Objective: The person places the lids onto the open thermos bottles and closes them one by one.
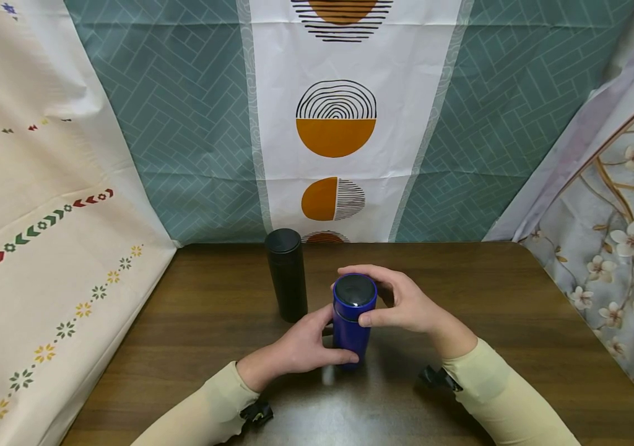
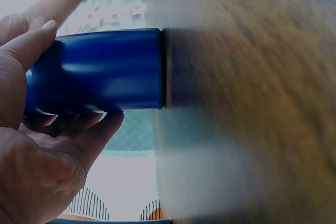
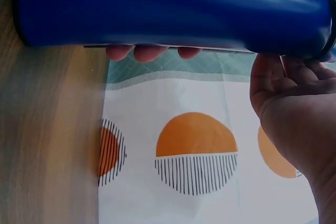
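Blue flask [image 1: 351,334], upright on the desk [image 1: 194,322], well in from the far edge; left hand [image 1: 307,348] curled round its lower body, right hand [image 1: 400,303] round its top. Best handled with the lower grip steadying the base flat, the upper fingers pressing evenly, without tilt.

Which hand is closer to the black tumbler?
Left. The left hand is in front of the black tumbler; the right hand is farther right, holding the blue flask higher up.
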`<action>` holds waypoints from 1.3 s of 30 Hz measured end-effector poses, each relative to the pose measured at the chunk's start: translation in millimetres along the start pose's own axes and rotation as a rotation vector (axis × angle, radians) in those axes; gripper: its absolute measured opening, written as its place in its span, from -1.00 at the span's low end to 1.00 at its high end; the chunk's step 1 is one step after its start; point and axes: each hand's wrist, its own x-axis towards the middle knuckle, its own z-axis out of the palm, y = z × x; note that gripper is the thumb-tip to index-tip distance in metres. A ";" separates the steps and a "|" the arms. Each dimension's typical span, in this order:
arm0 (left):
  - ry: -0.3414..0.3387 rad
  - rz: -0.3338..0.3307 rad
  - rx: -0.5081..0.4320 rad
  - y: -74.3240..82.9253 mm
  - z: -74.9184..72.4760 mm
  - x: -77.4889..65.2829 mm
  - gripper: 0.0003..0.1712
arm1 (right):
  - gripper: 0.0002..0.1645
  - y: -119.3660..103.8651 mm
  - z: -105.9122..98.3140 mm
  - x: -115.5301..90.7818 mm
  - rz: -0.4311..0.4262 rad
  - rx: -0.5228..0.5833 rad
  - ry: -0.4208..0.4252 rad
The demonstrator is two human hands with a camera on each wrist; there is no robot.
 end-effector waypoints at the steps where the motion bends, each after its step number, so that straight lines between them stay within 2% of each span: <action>1: 0.000 0.000 0.000 0.1 0.0 0.0 -0.06 | -0.13 0.2 0.2 0.0 0.000 -0.002 0.005; 12: 0.001 -0.001 -0.001 -0.3 0.5 -0.5 -0.07 | -0.14 1.4 2.7 0.0 -0.014 0.009 0.067; 19: 0.002 0.007 -0.008 -0.2 0.6 0.0 -0.08 | -0.12 2.1 2.1 -0.9 -0.016 -0.002 0.074; 39: -0.001 0.000 -0.008 0.1 0.5 -0.1 -0.09 | -0.05 -2.1 8.0 -1.0 0.019 -0.084 0.151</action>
